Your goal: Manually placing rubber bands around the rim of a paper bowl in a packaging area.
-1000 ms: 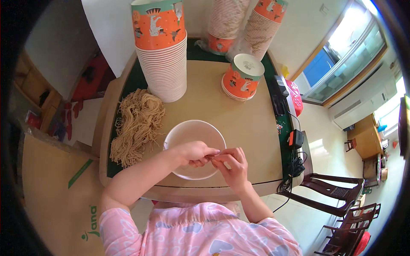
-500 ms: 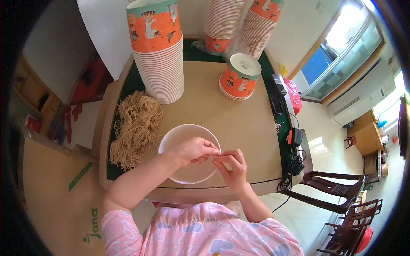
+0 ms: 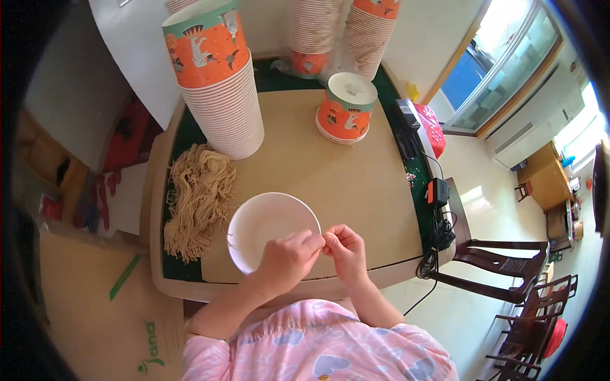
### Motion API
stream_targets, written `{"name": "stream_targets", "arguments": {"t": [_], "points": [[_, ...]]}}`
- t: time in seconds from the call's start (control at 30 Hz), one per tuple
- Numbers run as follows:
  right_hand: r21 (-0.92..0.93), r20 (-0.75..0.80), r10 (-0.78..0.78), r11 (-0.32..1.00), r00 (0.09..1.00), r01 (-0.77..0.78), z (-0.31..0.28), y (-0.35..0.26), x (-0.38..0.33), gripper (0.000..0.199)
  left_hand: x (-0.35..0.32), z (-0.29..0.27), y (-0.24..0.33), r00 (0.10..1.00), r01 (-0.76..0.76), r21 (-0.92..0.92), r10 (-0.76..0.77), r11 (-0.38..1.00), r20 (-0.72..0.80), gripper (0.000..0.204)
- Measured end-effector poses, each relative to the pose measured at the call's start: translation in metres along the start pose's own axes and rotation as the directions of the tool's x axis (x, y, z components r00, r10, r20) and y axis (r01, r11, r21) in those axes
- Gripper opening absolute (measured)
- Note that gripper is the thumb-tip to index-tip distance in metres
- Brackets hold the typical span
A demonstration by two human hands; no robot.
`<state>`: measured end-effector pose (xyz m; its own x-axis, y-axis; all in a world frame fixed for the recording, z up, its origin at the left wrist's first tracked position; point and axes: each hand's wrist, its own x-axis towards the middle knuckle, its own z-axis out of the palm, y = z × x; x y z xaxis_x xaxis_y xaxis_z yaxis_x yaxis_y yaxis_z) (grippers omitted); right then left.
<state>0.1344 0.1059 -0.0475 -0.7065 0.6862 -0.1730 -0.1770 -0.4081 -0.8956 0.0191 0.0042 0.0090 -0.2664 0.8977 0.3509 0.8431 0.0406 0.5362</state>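
Observation:
A white paper tub stands at the table's near edge, its open mouth facing up and its inside pale. Over its near right rim is my left hand, fingers curled and closed in a pinch. My right hand meets it fingertip to fingertip just right of the rim, thumb and forefinger pressed together. Whatever lies between the fingertips is too small to make out. To the left of the tub lies a loose bundle of beige string.
A tall stack of orange and green printed paper tubs rises behind the string. A short upside-down stack stands at the back right, with more stacks behind. Black cables and an adapter lie along the right edge, near a dark chair.
My left hand has drawn back toward me from over the tub, uncovering more of its inside. The fingertips of both hands stay together. The whole view has shifted slightly.

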Motion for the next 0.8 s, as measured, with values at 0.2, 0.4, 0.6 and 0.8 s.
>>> {"name": "stream_targets", "arguments": {"t": [0.2, 0.4, 0.6, 0.8], "points": [[0.19, 0.029, 0.103, 0.976, 0.994, -0.106, 0.003, 0.006, -0.005, 0.011, -0.007, 0.006, 0.005, 0.989, 0.107, -0.152, -0.121, 0.983, -0.085, 0.007], [0.225, 0.169, 0.182, 0.95, 0.969, -0.218, -0.003, 0.004, -0.011, 0.013, -0.01, 0.007, 0.003, 0.956, 0.247, -0.285, -0.281, 0.926, -0.085, 0.008], [0.085, 0.152, 0.059, 0.994, 0.987, -0.073, -0.005, 0.009, -0.012, 0.014, -0.013, 0.007, 0.001, 0.923, 0.33, -0.409, -0.382, 0.851, -0.05, 0.005], [-0.059, 0.078, -0.084, 0.994, 0.993, 0.088, 0.002, 0.005, -0.012, 0.009, -0.012, 0.004, 0.001, 0.928, 0.322, -0.42, -0.371, 0.848, -0.037, 0.005]]}}
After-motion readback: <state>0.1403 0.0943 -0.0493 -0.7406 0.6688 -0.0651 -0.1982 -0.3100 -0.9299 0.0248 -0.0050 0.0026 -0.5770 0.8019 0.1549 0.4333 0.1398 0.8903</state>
